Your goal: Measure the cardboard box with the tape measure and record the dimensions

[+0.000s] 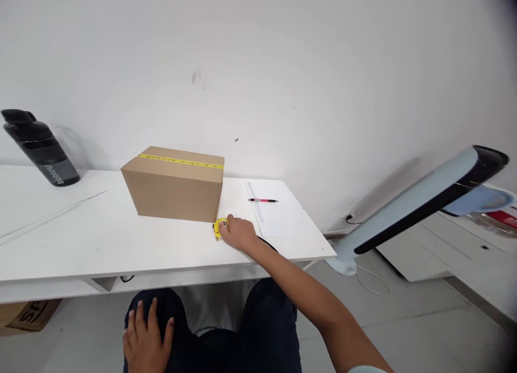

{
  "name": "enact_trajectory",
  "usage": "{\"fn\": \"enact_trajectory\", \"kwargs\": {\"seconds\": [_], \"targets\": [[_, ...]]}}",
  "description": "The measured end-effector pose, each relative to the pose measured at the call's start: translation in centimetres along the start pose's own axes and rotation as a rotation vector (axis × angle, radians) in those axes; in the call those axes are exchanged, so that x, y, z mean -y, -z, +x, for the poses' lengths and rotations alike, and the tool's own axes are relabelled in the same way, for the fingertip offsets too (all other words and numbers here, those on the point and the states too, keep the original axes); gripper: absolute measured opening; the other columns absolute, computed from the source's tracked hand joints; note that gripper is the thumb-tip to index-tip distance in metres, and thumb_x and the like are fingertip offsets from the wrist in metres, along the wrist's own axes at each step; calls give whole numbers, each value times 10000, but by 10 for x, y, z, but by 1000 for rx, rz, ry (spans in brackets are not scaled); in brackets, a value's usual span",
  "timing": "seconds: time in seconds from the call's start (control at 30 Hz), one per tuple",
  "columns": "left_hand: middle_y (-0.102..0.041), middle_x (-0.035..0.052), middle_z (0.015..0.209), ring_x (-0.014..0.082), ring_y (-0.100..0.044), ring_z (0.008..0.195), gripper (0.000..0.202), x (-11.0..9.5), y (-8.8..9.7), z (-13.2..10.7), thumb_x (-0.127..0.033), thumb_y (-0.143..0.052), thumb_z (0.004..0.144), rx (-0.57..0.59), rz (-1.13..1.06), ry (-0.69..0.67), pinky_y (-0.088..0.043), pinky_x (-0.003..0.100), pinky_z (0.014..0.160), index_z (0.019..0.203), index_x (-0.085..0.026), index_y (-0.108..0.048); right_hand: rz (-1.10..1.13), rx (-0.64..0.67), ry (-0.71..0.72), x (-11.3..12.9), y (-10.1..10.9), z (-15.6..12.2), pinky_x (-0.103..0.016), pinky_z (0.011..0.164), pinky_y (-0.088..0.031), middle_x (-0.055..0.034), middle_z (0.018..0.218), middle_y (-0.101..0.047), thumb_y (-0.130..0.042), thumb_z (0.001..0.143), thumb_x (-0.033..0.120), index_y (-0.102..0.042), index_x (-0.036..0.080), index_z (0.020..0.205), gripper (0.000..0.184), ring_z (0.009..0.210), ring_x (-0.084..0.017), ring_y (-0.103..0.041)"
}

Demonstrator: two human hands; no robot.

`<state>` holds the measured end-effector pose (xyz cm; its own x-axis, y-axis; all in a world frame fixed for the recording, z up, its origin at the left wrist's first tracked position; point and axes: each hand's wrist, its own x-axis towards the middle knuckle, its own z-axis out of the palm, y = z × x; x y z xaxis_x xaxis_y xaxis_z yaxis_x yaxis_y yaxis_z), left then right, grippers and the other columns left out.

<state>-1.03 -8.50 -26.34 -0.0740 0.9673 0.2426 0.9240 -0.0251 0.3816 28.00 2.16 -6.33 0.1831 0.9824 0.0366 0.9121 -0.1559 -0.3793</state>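
My right hand (241, 234) is closed around a yellow tape measure (218, 229) on the white desk, with the fingers partly covering it. Just behind the tape measure stands a closed cardboard box (177, 198) with yellow tape along its top. To the right of my right hand lies a printed sheet of paper (278, 219), and a red and black pen (263, 200) rests across it. A black cord runs by my right wrist. My left hand (147, 335) lies on my left knee with its fingers spread, holding nothing.
A black bottle (42, 149) stands at the left of the desk (100, 249). White wall rises behind. Beyond the desk's right end are a tall pale-blue and black appliance (420, 200) and a white cabinet (436, 246). Another cardboard box (28, 316) sits under the desk, lower left.
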Motion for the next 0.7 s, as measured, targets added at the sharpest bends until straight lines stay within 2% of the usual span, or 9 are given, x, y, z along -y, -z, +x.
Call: {"fn": "enact_trajectory", "kwargs": {"seconds": [0.1, 0.2, 0.27, 0.33, 0.43, 0.5, 0.57, 0.67, 0.7], "targets": [[-333, 221, 1575, 391, -175, 1533, 682, -5, 1, 2, -536, -298, 923, 5, -12, -100, -276, 606, 1171, 1428, -119, -489, -85, 4, 16, 12, 3, 7, -394, 788, -478, -183, 1027, -749, -416, 985, 503, -668, 128, 1104, 467, 945, -324, -699], [-334, 221, 1572, 405, -185, 1530, 670, -4, 2, 0, -533, -333, 913, -18, -31, -122, -302, 621, 1159, 1431, -133, -477, -134, -34, 38, 0, 22, 20, -398, 863, -491, -157, 1165, -720, -402, 990, 577, -688, 169, 1127, 517, 1102, -322, -647], [-330, 231, 1568, 421, -189, 1526, 644, 0, 4, -3, -516, -351, 926, -68, -50, -132, -324, 631, 1149, 1433, -136, -464, -160, -101, 19, -25, 43, 30, -405, 942, -481, -150, 1302, -663, -334, 1039, 525, -629, 182, 1274, 509, 1209, -302, -592], [-334, 239, 1557, 437, -203, 1518, 602, 4, 8, -6, -481, -379, 945, -137, -69, -176, -339, 643, 1141, 1440, -144, -444, -195, -174, -21, -62, 64, 40, -431, 1050, -436, -170, 1443, -559, -312, 1076, 371, -520, 160, 1408, 445, 1332, -291, -500], [-393, 229, 1514, 432, -282, 1488, 535, -3, 19, -8, -394, -430, 962, -225, -99, -323, -379, 643, 1115, 1452, -182, -409, -235, -179, -67, -119, 83, 51, -480, 1038, -487, -152, 1447, -541, -549, 1018, 316, -547, 183, 1375, 381, 1266, -283, -561], [-450, 201, 1483, 401, -351, 1458, 493, -21, 32, -4, -334, -471, 961, -243, -121, -467, -424, 603, 1088, 1436, -215, -422, -240, -141, -81, -145, 84, 55, -470, 934, -563, -107, 1332, -614, -630, 980, 345, -600, 192, 1296, 353, 1117, -251, -648], [-493, 167, 1470, 359, -393, 1440, 456, -55, 51, 5, -281, -520, 949, -238, -151, -638, -453, 534, 1075, 1399, -234, -467, -226, -110, -71, -160, 78, 55, -456, 899, -580, -96, 1291, -633, -640, 974, 352, -609, 187, 1276, 345, 1072, -240, -665], [-555, 124, 1447, 309, -400, 1445, 433, -129, 82, 31, -220, -556, 929, -240, -224, -903, -393, 486, 1141, 1360, -235, -522, -172, -103, -49, -167, 61, 49, -456, 903, -578, -100, 1298, -630, -635, 977, 349, -604, 184, 1284, 350, 1081, -243, -662], [-577, 105, 1437, 288, -429, 1428, 424, -158, 89, 44, -235, -535, 944, -185, -231, -971, -362, 484, 1168, 1368, -240, -526, -146, -111, -47, -167, 56, 46, -455, 902, -579, -98, 1301, -628, -639, 975, 356, -604, 185, 1284, 355, 1082, -241, -662]]}}
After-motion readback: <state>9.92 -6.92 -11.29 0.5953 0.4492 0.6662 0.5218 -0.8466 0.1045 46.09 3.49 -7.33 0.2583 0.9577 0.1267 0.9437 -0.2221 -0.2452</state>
